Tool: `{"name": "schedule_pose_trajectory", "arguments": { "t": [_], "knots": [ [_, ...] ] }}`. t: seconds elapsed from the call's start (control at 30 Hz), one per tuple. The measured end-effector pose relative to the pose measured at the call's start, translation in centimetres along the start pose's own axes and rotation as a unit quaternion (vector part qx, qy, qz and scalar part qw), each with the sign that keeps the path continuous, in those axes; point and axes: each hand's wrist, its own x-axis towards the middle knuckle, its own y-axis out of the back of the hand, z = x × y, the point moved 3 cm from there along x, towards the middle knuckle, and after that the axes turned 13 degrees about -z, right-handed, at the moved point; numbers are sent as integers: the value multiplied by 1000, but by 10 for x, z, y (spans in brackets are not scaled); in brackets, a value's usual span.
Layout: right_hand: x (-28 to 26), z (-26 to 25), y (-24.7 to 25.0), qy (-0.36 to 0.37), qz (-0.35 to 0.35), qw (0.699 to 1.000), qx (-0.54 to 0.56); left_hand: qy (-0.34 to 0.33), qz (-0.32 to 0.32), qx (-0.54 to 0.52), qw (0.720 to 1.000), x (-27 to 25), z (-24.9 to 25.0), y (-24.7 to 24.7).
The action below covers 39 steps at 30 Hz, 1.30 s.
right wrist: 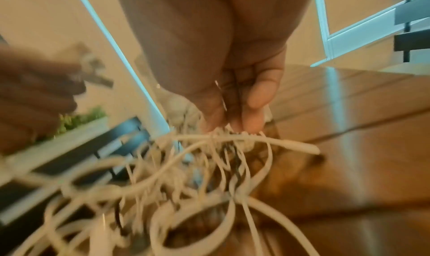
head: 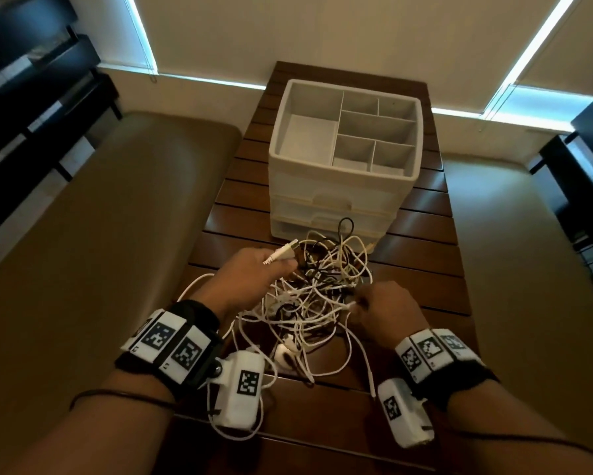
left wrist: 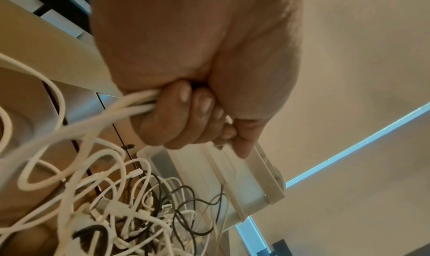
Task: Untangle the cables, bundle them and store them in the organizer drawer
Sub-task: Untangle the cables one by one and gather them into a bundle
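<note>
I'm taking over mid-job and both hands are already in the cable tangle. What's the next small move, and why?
Probably draw the left hand slowly up and away, feeding its white USB cable out of the tangle while the right hand holds the pile back. The left already grips that cable with its plug end free, the right pinches strands at the pile's edge, and the organizer's drawers look closed.

The right hand (right wrist: 209, 57) reached down from the top, its fingertips (right wrist: 252, 120) pinching white strands at the top of the tangled cables (right wrist: 177, 186). The tangle hung blurred below, over the brown slatted table (right wrist: 349, 140). The left hand (right wrist: 30, 102) showed blurred at left.
</note>
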Motion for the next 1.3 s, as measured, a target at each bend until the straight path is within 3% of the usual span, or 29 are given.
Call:
{"name": "schedule_pose_trajectory", "arguments": {
  "t": [0.1,0.23,0.3,0.37,0.47,0.6,0.77,0.93,1.0,1.1,1.2,1.3],
  "knots": [
    [-11,-2,52,80,53,975,201,-43,0,-111,993,1,10,0],
    [-33,-15,110,175,85,869,455,-89,-21,-201,975,2,31,-3],
    [-40,-24,126,199,113,858,459,-108,-32,-237,965,3,40,-6],
    [-41,-38,132,205,124,881,409,-134,-43,-274,952,5,49,-9],
    [-37,-57,126,203,79,891,398,-158,-57,-275,947,7,62,-16],
    [-29,-64,119,171,69,858,480,-174,-66,-294,938,5,73,-24],
    [-26,-71,115,149,96,800,573,-171,-27,-272,947,10,66,-29],
    [-23,-67,103,142,137,834,515,-168,-13,-270,948,11,67,-31],
    [-20,-64,89,153,64,849,502,-168,-19,-307,936,9,70,-31],
    [-16,-59,62,178,-50,917,354,-163,8,-366,916,12,66,-21],
    [-4,-41,46,149,-34,946,287,-158,45,-318,934,14,61,-4],
    [6,-31,49,131,8,955,266,-150,106,-179,967,1,68,7]
  ]
}}
